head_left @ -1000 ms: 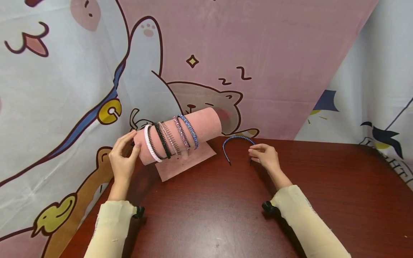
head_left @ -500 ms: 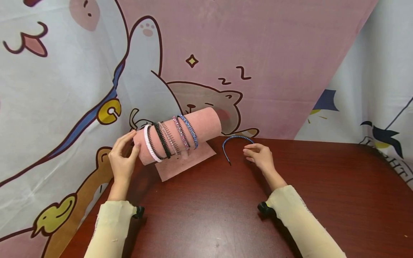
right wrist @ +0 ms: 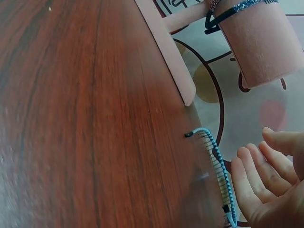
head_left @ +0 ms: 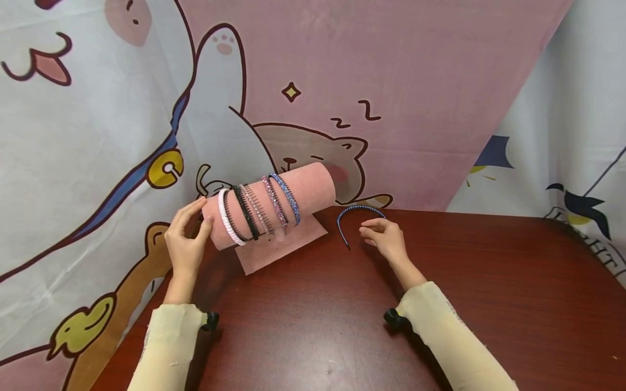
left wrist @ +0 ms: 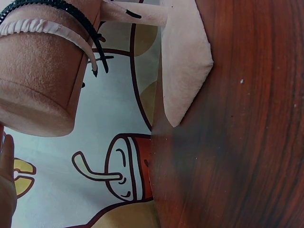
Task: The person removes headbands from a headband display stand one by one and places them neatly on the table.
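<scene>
Head view: slim, arched, dark-tipped blue headband [head_left: 361, 207] near right hand [head_left: 386, 240].

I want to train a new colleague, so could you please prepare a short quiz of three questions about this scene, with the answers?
1. Multiple choice: on the pink roll, which one is nearest the left hand? A) black headband; B) white headband; C) blue headband.
2. True or false: the right hand is gripping the loose headband.
3. Count: how many headbands are on the roll?

Key: 1. B. 2. False; the right wrist view shows its fingers open, not closed round it. 3. Five.
</scene>
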